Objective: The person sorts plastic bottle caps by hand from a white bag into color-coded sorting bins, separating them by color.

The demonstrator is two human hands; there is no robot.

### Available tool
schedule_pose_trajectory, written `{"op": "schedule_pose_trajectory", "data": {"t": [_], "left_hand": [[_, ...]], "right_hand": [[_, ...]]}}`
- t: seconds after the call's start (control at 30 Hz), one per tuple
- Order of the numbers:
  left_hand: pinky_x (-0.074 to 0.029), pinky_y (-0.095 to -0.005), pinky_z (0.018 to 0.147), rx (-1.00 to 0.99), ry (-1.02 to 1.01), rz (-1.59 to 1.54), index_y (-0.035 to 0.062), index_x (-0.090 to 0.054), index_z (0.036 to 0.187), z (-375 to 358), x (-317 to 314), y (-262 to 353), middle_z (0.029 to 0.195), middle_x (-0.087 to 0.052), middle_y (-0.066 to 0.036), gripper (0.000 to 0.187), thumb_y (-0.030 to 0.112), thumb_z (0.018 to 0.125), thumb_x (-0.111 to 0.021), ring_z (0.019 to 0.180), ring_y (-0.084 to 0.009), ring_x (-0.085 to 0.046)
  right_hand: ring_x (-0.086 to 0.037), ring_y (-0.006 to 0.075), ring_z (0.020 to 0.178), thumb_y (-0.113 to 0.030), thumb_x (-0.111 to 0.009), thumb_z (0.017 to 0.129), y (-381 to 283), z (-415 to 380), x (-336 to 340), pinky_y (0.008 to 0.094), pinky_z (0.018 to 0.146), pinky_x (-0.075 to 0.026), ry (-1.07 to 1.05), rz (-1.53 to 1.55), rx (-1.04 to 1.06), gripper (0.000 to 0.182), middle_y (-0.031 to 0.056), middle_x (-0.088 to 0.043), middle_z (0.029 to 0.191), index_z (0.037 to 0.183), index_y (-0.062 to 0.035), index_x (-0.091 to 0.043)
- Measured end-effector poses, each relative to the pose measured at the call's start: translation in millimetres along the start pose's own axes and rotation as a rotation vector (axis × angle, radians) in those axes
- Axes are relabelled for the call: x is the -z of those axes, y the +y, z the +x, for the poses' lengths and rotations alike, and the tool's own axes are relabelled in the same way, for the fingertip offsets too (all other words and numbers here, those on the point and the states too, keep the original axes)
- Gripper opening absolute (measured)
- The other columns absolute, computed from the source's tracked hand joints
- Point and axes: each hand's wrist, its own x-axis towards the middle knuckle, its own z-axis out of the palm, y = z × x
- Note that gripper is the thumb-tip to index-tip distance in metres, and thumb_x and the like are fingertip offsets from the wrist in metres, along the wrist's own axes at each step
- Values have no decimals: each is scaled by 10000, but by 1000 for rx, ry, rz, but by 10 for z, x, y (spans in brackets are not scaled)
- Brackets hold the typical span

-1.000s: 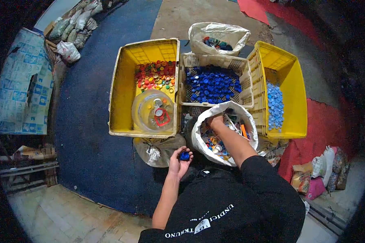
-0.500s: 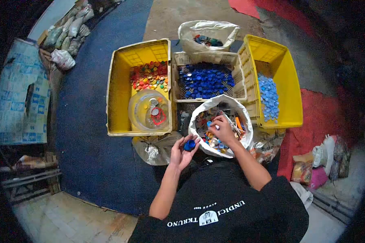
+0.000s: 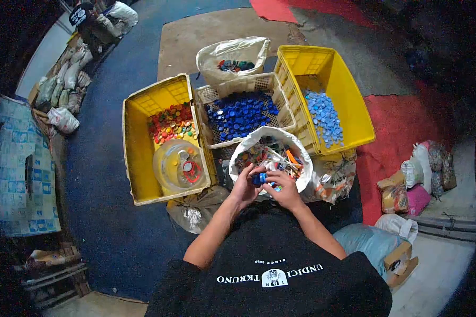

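Observation:
My left hand [image 3: 245, 186] is curled round dark blue caps [image 3: 258, 179] at the near rim of a white sack [image 3: 238, 152] of mixed caps and scraps. My right hand [image 3: 283, 189] meets it from the right, its fingers closed at the same caps; a lighter blue piece shows beneath its fingers. Beyond the sack, dark blue caps fill the bottom of a cream crate [image 3: 286, 120]. The left yellow crate [image 3: 134, 158] holds red, orange and yellow caps and a clear round container [image 3: 166, 169]. Light blue caps lie in the right yellow crate [image 3: 349, 111].
Another white sack [image 3: 211, 57] stands behind the cream crate. Filled bags [image 3: 394, 193] and an open cardboard box [image 3: 400, 260] are at the right. More sacks [image 3: 63, 79] line the left, where a person [image 3: 90, 26] is bent over at the top.
My right hand has come out of the sack to meet my left hand, which has closed around the blue caps. The view has turned, bringing the person at the upper left into sight.

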Motion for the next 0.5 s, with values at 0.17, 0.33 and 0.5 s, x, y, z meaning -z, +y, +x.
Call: {"op": "schedule_pose_trajectory", "data": {"t": [0.17, 0.33, 0.5], "left_hand": [[-488, -325, 857, 28, 17, 280, 34, -475, 1323, -135, -77, 44, 1202, -584, -67, 470, 325, 954, -463, 1007, -174, -593], [-484, -330, 907, -1, 23, 422, 44, -378, 1398, -338, -90, 61, 1251, -555, -88, 480, 181, 948, -473, 1056, -192, -584], [-491, -289, 861, -38, 6, 408, 66, -434, 1369, -391, -46, 38, 1221, -572, -84, 458, 219, 949, -535, 1038, -156, -579]], "right_hand": [[-647, 224, 968, -128, -735, 766, 109, -89, -175, 334, 851, -498, 23, 72, -124, 173, 140, -674, 1026, 851, 10, -676], [-636, 130, 870, -114, -736, 778, 102, -81, -183, 271, 780, -502, -83, 220, -249, 179, 104, -680, 982, 869, 18, -659], [-629, 118, 806, -132, -755, 772, -38, -1, -64, 265, 752, -502, -166, 218, -336, 223, 57, -686, 900, 923, 2, -662]]}}
